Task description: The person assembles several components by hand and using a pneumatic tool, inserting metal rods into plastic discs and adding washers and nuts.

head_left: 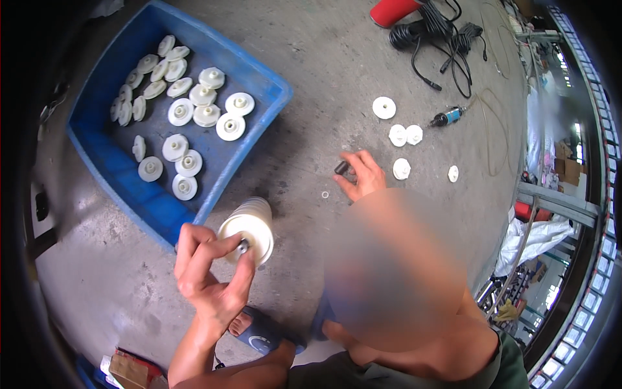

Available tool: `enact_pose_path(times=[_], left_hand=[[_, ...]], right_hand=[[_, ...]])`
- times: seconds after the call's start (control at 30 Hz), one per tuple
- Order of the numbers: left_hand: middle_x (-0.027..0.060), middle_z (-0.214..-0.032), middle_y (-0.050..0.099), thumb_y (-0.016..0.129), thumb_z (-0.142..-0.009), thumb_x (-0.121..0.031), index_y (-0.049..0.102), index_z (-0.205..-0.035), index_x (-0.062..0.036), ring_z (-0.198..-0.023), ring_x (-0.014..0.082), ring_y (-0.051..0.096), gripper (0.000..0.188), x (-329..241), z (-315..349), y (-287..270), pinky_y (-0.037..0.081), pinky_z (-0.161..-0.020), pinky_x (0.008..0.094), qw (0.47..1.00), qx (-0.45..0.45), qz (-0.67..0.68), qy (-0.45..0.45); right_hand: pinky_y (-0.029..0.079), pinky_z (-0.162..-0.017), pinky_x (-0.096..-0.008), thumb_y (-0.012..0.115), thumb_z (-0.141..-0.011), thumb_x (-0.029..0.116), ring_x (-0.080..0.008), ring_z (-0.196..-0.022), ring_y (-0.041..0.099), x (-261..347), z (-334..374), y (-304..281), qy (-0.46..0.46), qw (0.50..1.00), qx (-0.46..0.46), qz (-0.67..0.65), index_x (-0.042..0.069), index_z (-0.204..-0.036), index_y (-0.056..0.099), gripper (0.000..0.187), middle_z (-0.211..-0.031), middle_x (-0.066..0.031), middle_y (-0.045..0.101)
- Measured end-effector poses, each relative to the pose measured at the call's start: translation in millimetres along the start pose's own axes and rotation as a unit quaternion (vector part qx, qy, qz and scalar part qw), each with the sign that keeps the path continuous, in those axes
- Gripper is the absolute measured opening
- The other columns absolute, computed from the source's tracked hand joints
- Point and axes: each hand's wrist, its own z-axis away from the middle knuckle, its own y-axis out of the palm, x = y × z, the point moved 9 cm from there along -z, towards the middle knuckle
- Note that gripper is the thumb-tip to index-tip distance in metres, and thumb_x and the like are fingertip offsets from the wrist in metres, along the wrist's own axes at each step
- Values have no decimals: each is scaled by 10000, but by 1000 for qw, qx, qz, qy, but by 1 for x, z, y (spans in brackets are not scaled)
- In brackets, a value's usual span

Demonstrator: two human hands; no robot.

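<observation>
My left hand (210,269) pinches a small shiny metal sleeve (243,247) between thumb and forefinger. It is just over a stack of round white plastic discs (262,235); whether the sleeve touches the top disc I cannot tell. Farther right, my right hand (364,175) grips a short dark cylinder (341,168) with its fingertips, close to the floor. A thin pale ring (325,194) lies left of that hand. Beyond it are several loose white discs, among them a round one (384,107) and a scalloped one (402,168). A blurred patch hides part of my right forearm.
A blue plastic bin (259,123) at the left holds many white hubbed discs. At the far right lie a black and blue power screwdriver (448,117), a coil of black cable (431,39) and a red object (393,11). Metal shelving (560,201) lines the right side.
</observation>
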Motion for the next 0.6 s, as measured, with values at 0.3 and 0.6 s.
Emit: enact_pose_path(times=[0.3, 0.6], left_hand=[[108, -1049, 563, 855, -688, -34, 784, -971, -60, -885, 232, 599, 293, -7, 3, 7, 513, -761, 350, 998, -30, -18, 54], [104, -1110, 612, 858, -695, -28, 781, -1009, -64, -933, 251, 595, 325, -2, 9, 10, 511, -772, 360, 997, -47, 29, 49]], right_hand=[[585, -777, -303, 654, -1036, 96, -131, -891, 699, 158, 2, -58, 85, 880, 137, -447, -46, -1230, 699, 244, -1089, -102, 731], [563, -663, -328, 836, -839, 90, -225, -797, 701, 230, 9, -79, -223, 950, 85, -203, -12, -1103, 743, 298, -1008, -109, 706]])
